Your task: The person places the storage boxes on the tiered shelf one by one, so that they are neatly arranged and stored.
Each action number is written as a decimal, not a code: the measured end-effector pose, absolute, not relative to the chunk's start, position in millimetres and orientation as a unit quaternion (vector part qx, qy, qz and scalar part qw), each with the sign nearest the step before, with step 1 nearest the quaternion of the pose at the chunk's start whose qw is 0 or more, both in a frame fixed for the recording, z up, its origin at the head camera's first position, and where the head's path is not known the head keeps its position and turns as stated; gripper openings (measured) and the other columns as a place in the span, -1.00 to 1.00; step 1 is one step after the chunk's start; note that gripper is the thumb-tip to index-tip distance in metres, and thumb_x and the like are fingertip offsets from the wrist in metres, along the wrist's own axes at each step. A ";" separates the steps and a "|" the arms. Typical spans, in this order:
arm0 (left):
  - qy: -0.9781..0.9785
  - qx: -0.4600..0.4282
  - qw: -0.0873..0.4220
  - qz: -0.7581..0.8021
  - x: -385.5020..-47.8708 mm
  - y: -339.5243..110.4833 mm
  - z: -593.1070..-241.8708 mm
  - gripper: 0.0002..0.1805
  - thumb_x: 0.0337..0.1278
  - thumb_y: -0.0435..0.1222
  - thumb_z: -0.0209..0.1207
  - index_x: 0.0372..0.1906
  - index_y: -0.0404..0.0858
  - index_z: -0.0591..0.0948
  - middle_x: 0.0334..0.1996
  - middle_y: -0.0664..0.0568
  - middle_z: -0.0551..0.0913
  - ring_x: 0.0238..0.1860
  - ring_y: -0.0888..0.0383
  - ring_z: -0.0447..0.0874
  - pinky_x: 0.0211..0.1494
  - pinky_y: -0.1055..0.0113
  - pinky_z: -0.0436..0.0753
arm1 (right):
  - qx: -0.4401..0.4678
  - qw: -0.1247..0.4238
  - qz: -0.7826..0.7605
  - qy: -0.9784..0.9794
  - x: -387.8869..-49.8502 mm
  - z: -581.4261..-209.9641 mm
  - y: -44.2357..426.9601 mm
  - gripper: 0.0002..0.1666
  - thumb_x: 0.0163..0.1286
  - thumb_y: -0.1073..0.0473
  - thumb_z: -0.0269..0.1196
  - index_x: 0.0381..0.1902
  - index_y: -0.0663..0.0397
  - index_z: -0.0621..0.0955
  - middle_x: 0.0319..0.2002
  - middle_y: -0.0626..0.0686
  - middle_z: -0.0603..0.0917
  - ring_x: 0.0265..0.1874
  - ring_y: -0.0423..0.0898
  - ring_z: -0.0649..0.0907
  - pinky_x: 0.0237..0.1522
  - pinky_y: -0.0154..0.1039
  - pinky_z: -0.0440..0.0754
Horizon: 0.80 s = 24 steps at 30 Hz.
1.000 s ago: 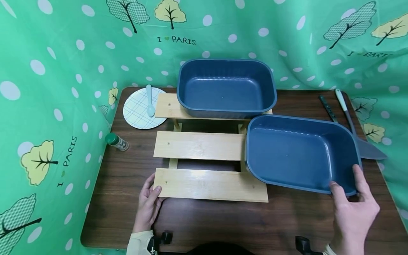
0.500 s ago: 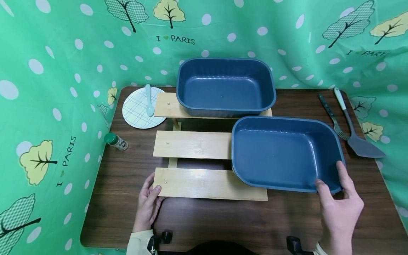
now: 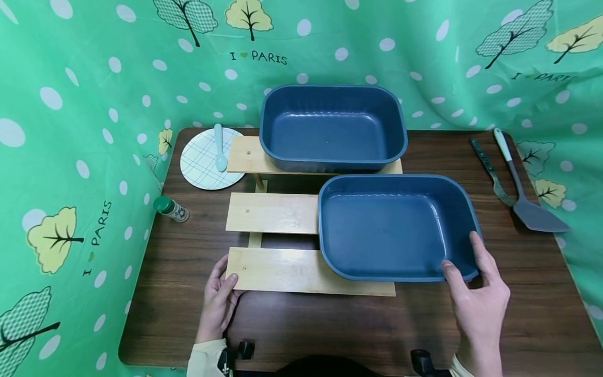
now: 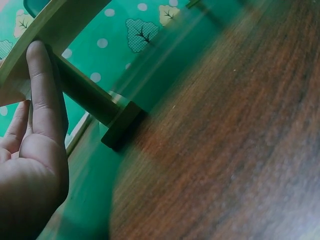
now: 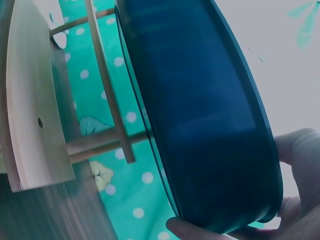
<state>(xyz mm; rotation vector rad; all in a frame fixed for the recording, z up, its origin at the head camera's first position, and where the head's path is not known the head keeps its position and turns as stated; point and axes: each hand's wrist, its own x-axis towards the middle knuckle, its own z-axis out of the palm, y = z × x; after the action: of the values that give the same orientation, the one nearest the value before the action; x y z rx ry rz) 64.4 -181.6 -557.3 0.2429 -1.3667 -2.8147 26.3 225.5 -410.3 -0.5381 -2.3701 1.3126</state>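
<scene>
A blue plastic basin [image 3: 381, 230] is held by my right hand [image 3: 482, 301] at its near right corner, thumb on the front rim and a finger on the right side. It overlaps the right part of a stepped wooden rack [image 3: 282, 269]; in the right wrist view the basin [image 5: 210, 125] shows a gap between itself and the slats. My left hand [image 3: 218, 303] grips the left end of the rack's front board, thumb on top; the left wrist view shows a finger of that hand [image 4: 42, 145] beneath. A second blue basin [image 3: 332, 128] sits on the top board.
Left of the rack lie a checked plate [image 3: 202, 159] bearing a pale blue spoon [image 3: 220, 152], and a green-capped shaker [image 3: 171, 208]. A fork [image 3: 492, 175] and a grey spatula [image 3: 537, 212] lie at the table's right edge. Green patterned cloth [image 3: 301, 47] hangs behind.
My right hand has carried the basin leftward over the rack and turned it squarer to the boards. The fork and spatula are now uncovered. My left hand stays on the rack.
</scene>
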 end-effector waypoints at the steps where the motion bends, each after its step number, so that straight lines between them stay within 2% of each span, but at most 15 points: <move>1: -0.435 0.078 0.001 -0.897 64.3 -181.6 -557.2 -0.50 0.51 -0.58 -0.08 0.37 -0.10 0.38 0.10 0.00 0.67 -0.01 0.17 0.76 -0.02 0.39 0.78 | -0.187 0.188 0.466 -0.844 26.2 -410.3 224.2 -0.23 0.34 0.44 0.26 0.47 -0.13 0.47 0.46 0.19 0.45 0.39 0.11 0.46 0.47 0.04 0.39; 5: -0.433 0.079 -0.001 -0.898 64.2 -181.8 -557.1 -0.50 0.51 -0.58 -0.08 0.38 -0.10 0.37 0.10 0.00 0.67 0.00 0.17 0.76 -0.01 0.38 0.78 | -0.172 0.181 0.460 -0.852 25.6 -410.5 218.5 -0.24 0.36 0.40 0.27 0.49 -0.13 0.46 0.47 0.18 0.45 0.42 0.22 0.44 0.47 0.09 0.38; 8: -0.432 0.076 0.000 -0.899 64.2 -182.0 -557.7 -0.50 0.52 -0.57 -0.08 0.38 -0.10 0.37 0.09 0.01 0.68 -0.01 0.17 0.76 -0.03 0.39 0.78 | -0.155 0.178 0.458 -0.857 24.9 -410.8 213.7 -0.24 0.36 0.40 0.30 0.48 -0.12 0.47 0.44 0.18 0.48 0.38 0.06 0.49 0.42 -0.27 0.44; 10: -0.430 0.071 0.000 -0.900 64.0 -182.1 -558.3 -0.50 0.52 -0.57 -0.09 0.38 -0.10 0.37 0.08 0.01 0.68 -0.02 0.18 0.76 -0.03 0.40 0.78 | -0.143 0.178 0.461 -0.858 24.3 -410.8 210.5 -0.24 0.34 0.42 0.31 0.47 -0.11 0.48 0.40 0.18 0.51 0.30 -0.09 0.53 0.25 -0.52 0.49; 12: -0.428 0.067 0.001 -0.901 63.7 -182.1 -558.8 -0.50 0.52 -0.58 -0.09 0.38 -0.11 0.37 0.09 0.01 0.68 -0.01 0.18 0.76 -0.04 0.40 0.78 | -0.131 0.177 0.466 -0.857 23.7 -411.2 207.8 -0.23 0.33 0.45 0.30 0.46 -0.08 0.49 0.38 0.18 0.53 0.22 -0.20 0.54 0.02 -0.68 0.50; 15: -0.424 0.062 0.001 -0.903 63.5 -182.3 -559.3 -0.50 0.52 -0.58 -0.09 0.38 -0.12 0.36 0.10 0.01 0.67 0.00 0.17 0.76 -0.02 0.39 0.78 | -0.121 0.172 0.473 -0.855 22.8 -411.5 204.2 -0.23 0.34 0.45 0.29 0.47 -0.04 0.48 0.38 0.20 0.52 0.19 -0.24 0.53 -0.05 -0.72 0.50; 24: -0.428 0.064 0.002 -0.902 64.1 -182.1 -559.5 -0.50 0.51 -0.58 -0.08 0.38 -0.11 0.37 0.11 0.02 0.66 0.01 0.18 0.76 -0.02 0.40 0.78 | -0.102 0.146 0.486 -0.855 20.8 -413.1 194.8 -0.20 0.34 0.46 0.30 0.51 -0.01 0.43 0.41 0.20 0.48 0.14 -0.29 0.50 -0.07 -0.74 0.48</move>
<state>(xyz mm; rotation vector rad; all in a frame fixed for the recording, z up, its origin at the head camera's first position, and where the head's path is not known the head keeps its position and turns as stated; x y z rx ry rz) 64.1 -182.1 -559.5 0.2012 -1.3430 -2.8291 20.8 194.8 -413.1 -0.2944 -2.4622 1.4004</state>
